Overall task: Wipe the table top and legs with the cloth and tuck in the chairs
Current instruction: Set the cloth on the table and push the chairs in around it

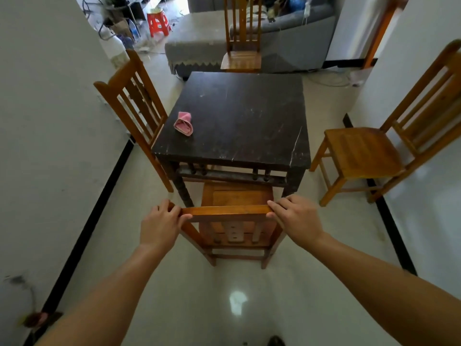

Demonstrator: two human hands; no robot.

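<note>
1. Pale glossy floor tiles (pixel 234 290) run between two white walls, with a grey sofa (pixel 294 33) and a red plastic stool (pixel 157 21) in the room beyond.
2. Head view: a dark, scratched square wooden table (pixel 239 116) stands mid-corridor.
3. A crumpled pink cloth (pixel 183 123) lies on the table top near its left edge, well apart from both hands, its long axis running roughly front to back.
4. The near orange-brown wooden chair (pixel 229 211) faces the table; its seat is partly under the front table rail and its top rail runs left to right.
5. The left hand (pixel 159 226) is closed over the left end of that top rail, fingers on top, thumb underneath.
6. The right hand (pixel 294 218) is clasped over the right end in like manner.
7. A left wooden chair (pixel 132 101) stands close against the table's left side, backrest tilted in the wide-angle picture.
8. A right wooden chair (pixel 369 151) stands apart from the table, seat fully exposed.
9. A far wooden chair (pixel 242 41) stands behind the table's far edge, seat visible.
</note>
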